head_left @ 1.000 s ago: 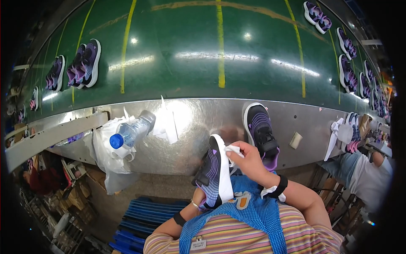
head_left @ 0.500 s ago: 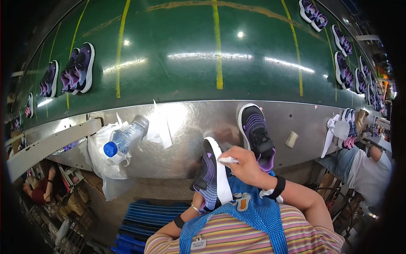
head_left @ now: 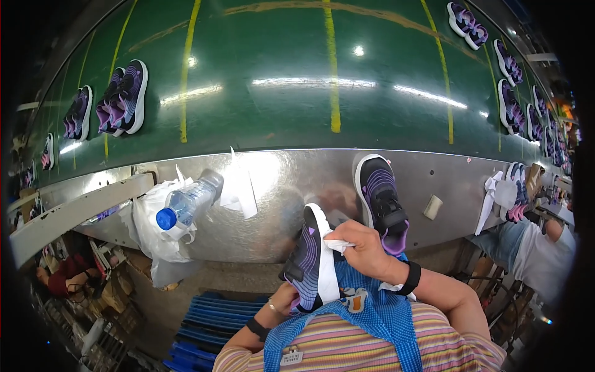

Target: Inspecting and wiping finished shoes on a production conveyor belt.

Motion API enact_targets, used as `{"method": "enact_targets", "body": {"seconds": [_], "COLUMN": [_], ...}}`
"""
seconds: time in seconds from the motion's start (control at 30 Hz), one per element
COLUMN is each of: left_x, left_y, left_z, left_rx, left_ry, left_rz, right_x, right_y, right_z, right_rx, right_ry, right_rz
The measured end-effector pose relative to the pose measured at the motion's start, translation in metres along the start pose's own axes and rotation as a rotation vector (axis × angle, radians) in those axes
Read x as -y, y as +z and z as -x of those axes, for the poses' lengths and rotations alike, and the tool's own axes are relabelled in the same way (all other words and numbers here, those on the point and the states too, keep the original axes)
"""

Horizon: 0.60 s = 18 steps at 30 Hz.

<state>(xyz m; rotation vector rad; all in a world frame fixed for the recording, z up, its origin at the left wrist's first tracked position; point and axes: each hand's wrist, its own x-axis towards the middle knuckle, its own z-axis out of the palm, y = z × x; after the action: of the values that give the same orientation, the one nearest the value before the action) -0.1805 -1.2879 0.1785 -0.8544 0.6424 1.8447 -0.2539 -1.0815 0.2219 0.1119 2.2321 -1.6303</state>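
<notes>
My left hand (head_left: 284,297) grips a black and purple sneaker (head_left: 300,255) by its heel end. The shoe is tilted on its side, toe pointing away from me, white sole facing right. In my right hand (head_left: 367,249) a small white cloth (head_left: 338,244) is pinched between thumb and fingers, right against the sole's edge near the toe. The matching sneaker (head_left: 380,198) rests on the metal ledge just beyond my right hand, toe away from me. The fingers of my left hand are partly hidden behind the shoe.
A green conveyor belt (head_left: 273,56) with yellow lines carries pairs of sneakers. On the metal ledge (head_left: 291,180) lie a plastic bottle (head_left: 186,204) on white bags, white paper (head_left: 238,189) and a pale block (head_left: 432,207). A co-worker (head_left: 533,248) is at the right.
My right hand has shifted slightly with the cloth along the sole's edge, and more of the cloth shows. The view has turned a little; my left hand still grips the sneaker.
</notes>
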Motion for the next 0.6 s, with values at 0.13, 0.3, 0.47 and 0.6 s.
{"method": "enact_targets", "body": {"seconds": [0.13, 0.3, 0.47, 0.6], "left_x": [-0.058, -0.063, -0.058, -0.050], "left_y": [0.029, 0.049, 0.054, 0.046], "left_z": [0.009, 0.007, 0.005, 0.007], "left_rx": [0.130, -0.097, -0.133, -0.185], "left_ry": [0.288, 0.404, 0.426, 0.502], "left_rz": [0.070, -0.797, -0.781, -0.843], "right_x": [-0.002, -0.001, -0.033, -0.032], "right_y": [-0.002, -0.007, 0.000, 0.005], "right_z": [-0.003, -0.028, -0.088, -0.097], "right_rx": [0.002, 0.082, 0.125, 0.251], "right_ry": [-0.036, -0.031, 0.028, 0.170], "right_rz": [-0.008, 0.074, 0.224, 0.261]}}
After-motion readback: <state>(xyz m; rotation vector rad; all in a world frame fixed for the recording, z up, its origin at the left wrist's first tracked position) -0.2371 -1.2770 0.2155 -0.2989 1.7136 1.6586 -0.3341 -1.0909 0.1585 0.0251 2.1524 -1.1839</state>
